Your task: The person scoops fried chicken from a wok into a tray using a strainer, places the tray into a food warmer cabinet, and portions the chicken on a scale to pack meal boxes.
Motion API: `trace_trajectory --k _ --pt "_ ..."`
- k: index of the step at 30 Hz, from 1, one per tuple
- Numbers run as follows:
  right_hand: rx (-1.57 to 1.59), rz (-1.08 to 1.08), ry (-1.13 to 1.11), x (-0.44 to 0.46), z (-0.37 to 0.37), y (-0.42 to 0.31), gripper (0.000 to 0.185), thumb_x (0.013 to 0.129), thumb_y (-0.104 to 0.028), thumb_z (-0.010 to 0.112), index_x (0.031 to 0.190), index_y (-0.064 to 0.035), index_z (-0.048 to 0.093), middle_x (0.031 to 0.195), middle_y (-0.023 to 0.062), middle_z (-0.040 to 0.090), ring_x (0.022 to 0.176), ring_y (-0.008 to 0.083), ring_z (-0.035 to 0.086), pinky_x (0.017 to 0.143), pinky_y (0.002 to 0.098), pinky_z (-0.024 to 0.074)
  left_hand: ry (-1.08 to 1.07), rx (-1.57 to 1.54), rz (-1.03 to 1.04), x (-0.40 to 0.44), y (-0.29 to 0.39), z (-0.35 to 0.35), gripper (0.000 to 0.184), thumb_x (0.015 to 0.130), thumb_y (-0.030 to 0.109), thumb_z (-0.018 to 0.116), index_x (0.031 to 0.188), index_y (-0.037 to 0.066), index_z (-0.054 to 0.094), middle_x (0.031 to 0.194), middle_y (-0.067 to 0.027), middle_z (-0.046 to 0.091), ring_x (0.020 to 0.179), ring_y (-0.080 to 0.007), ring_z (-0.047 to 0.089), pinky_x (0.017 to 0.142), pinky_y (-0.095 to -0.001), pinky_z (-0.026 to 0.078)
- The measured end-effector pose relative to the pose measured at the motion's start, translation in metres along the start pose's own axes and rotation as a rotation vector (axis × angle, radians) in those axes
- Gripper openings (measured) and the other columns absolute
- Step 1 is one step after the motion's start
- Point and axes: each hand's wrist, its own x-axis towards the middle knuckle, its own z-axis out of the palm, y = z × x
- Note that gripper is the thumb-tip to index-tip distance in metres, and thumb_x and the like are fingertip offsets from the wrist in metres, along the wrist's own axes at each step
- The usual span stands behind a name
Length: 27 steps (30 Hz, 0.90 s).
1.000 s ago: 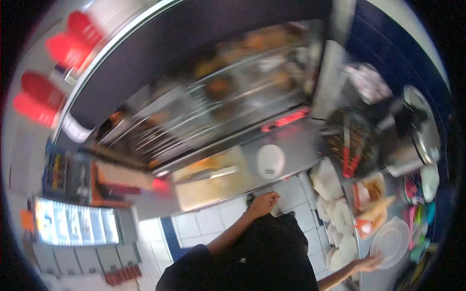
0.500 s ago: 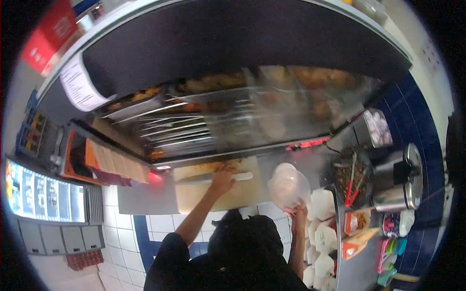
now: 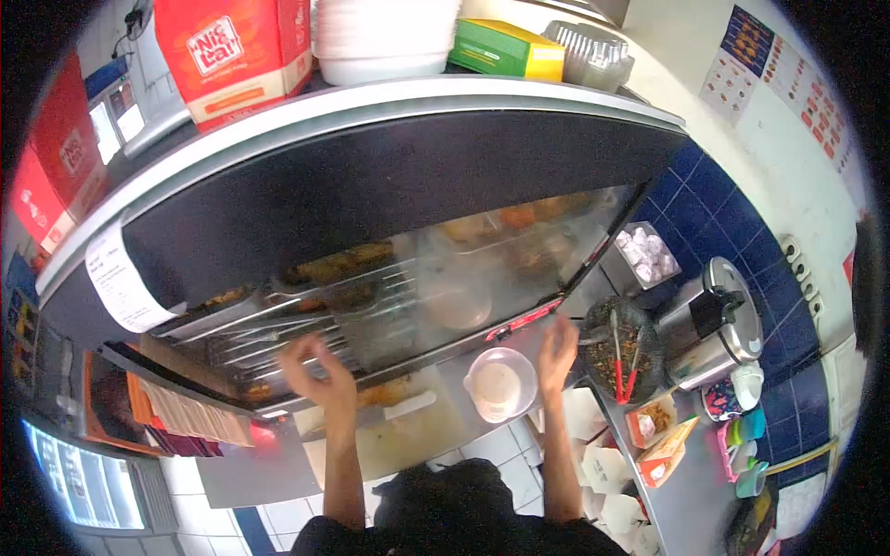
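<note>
My left hand (image 3: 318, 372) is raised over the cutting board's far left edge, in front of the glass display case (image 3: 371, 287); its fingers are apart and hold nothing. Below and right of it, a knife with a white handle (image 3: 410, 405) lies on the pale cutting board (image 3: 399, 449) beside brown food scraps. A clear round plastic container (image 3: 501, 385) stands on the steel counter, with a pale round shape showing through it. Just right of the container is my right hand (image 3: 558, 352), upright and blurred, its fingers extended with no object visible in it.
To the right are a dark pan (image 3: 619, 357) with red-handled tongs, a large steel pot (image 3: 709, 324), food boxes (image 3: 652, 422) and a white-filled tray (image 3: 646, 255). Red boxes (image 3: 232, 56) and stacked white containers (image 3: 385, 37) top the case. Brown paper bags (image 3: 190, 412) stand left.
My right hand has let go of the clear container, which now stands on the counter. My left hand has left the knife area and risen toward the case. The view has shifted upward.
</note>
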Motion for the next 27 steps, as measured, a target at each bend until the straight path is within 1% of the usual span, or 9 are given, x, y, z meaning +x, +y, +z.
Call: trace_trajectory --k 1,5,6,8,9,14,18,20,27 --pt "0.073 -0.006 0.046 0.030 0.003 -0.014 0.046 0.093 -0.025 0.059 0.128 0.0034 0.049 0.129 0.0212 0.051 0.121 0.0339 0.048 0.103 0.0403 0.0362 0.164 0.010 -0.027 0.011 -0.004 -0.011 0.017 0.082 0.009 0.069 0.094 0.001 0.061 0.096 -0.0132 0.058 0.087 -0.0259 0.053 0.078 -0.0385 0.041" --pt "0.281 0.060 0.138 0.100 0.030 -0.021 0.052 0.094 -0.027 0.058 0.134 0.0025 0.044 0.135 0.0179 0.046 0.123 0.0282 0.046 0.103 0.0385 0.0365 0.188 0.458 0.217 0.071 -0.005 -0.044 0.033 0.080 0.013 0.073 0.111 0.005 0.064 0.111 -0.0140 0.057 0.103 -0.0291 0.051 0.086 -0.0403 0.038" --pt "0.291 0.043 0.139 0.111 0.038 -0.016 0.052 0.094 -0.029 0.059 0.134 0.0009 0.044 0.135 0.0182 0.045 0.123 0.0283 0.046 0.101 0.0377 0.0378 0.130 0.568 0.239 0.079 -0.012 -0.052 0.028 0.079 0.014 0.074 0.105 0.009 0.066 0.109 -0.0109 0.059 0.101 -0.0274 0.052 0.084 -0.0392 0.038" --pt "0.314 0.029 0.122 0.116 0.039 -0.029 0.051 0.094 -0.027 0.059 0.134 0.0005 0.044 0.132 0.0177 0.047 0.122 0.0277 0.047 0.100 0.0375 0.0407 0.060 0.543 0.254 0.092 -0.018 -0.062 0.024 0.078 0.015 0.075 0.099 0.009 0.066 0.102 -0.0072 0.062 0.096 -0.0252 0.054 0.081 -0.0365 0.038" --pt "0.271 0.024 0.140 0.118 0.042 -0.022 0.051 0.094 -0.028 0.059 0.134 0.0003 0.045 0.131 0.0173 0.047 0.121 0.0273 0.047 0.099 0.0375 0.0426 0.098 0.450 0.334 0.097 -0.025 -0.066 0.027 0.076 0.019 0.078 0.098 0.009 0.066 0.091 -0.0021 0.062 0.082 -0.0198 0.054 0.073 -0.0349 0.034" --pt "0.336 0.114 0.137 0.110 0.047 -0.026 0.048 0.094 -0.029 0.059 0.129 0.0010 0.048 0.124 0.0149 0.051 0.115 0.0256 0.050 0.097 0.0351 0.0403 0.105 0.476 0.228 0.118 -0.016 -0.076 0.023 0.077 0.018 0.076 0.096 0.011 0.065 0.072 0.0029 0.059 0.068 -0.0169 0.051 0.066 -0.0328 0.032" --pt "0.326 0.048 0.159 0.114 0.054 -0.008 0.046 0.094 -0.031 0.059 0.125 0.0020 0.049 0.121 0.0129 0.054 0.111 0.0237 0.050 0.097 0.0360 0.0378 0.059 0.469 0.305 0.121 -0.017 -0.071 0.014 0.079 0.017 0.073 0.092 0.013 0.067 0.068 0.0045 0.057 0.066 -0.0160 0.048 0.064 -0.0333 0.030" --pt "0.468 0.070 0.083 0.107 0.053 -0.020 0.046 0.094 -0.031 0.059 0.125 0.0022 0.048 0.120 0.0128 0.054 0.111 0.0245 0.049 0.099 0.0360 0.0366 0.058 0.370 0.203 0.119 0.000 -0.081 0.009 0.082 0.014 0.069 0.088 0.008 0.066 0.073 -0.0021 0.062 0.068 -0.0200 0.053 0.067 -0.0332 0.035" --pt "0.449 0.018 0.002 0.013 0.077 -0.126 0.046 0.094 -0.025 0.059 0.129 0.0004 0.043 0.122 0.0149 0.050 0.115 0.0245 0.048 0.098 0.0361 0.0377 0.250 0.049 0.276 0.117 0.034 -0.142 0.015 0.090 0.010 0.054 0.092 -0.003 0.058 0.075 -0.0081 0.060 0.067 -0.0165 0.052 0.066 -0.0278 0.039"
